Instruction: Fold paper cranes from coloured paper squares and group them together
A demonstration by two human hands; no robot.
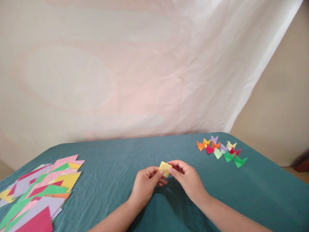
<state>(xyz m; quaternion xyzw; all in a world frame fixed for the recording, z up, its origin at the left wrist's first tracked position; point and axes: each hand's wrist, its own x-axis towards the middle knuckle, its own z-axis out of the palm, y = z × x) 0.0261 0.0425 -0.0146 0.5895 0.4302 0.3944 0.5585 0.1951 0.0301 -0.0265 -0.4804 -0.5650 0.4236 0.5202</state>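
Between my two hands, just above the table's near middle, is a small folded square of yellow paper [164,167]. My left hand [147,183] pinches its lower left side, thumb on top and the other fingers curled beneath. At the right edge of the paper, my right hand [185,177] grips it between thumb and forefinger. The paper is tilted, one corner pointing up. Its underside and the fingertips behind it are hidden.
Loose sheets of coloured paper [43,190] lie in an overlapping pile at the left. Several small folded paper birds [218,151] are grouped at the far right. A dark green cloth [108,180] covers the table, and a pale hanging sheet [145,71] stands behind it.
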